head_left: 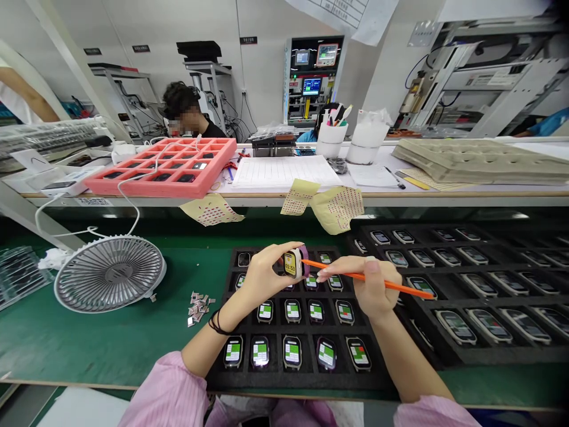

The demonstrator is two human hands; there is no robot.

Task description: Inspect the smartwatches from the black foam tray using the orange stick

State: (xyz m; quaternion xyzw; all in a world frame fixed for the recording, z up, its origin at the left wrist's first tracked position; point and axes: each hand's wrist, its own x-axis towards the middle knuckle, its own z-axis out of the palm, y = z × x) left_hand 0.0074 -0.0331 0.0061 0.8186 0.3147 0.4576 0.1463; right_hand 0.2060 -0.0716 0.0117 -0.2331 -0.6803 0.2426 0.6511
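The left hand (267,279) pinches a smartwatch (293,263) showing 01:53 above a black foam tray (217,379). The right hand (373,286) grips an orange stick (413,291), its tip at the watch's partly hidden side.

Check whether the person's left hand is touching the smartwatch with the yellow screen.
Touching. The head view shows the left hand gripping the smartwatch, with its fingers curled over the case above the yellow screen.

Passage over green bench mat (133,350) left of black foam watch tray (217,370); round grey desk fan (109,274) and raised white shelf (400,198) blocking.
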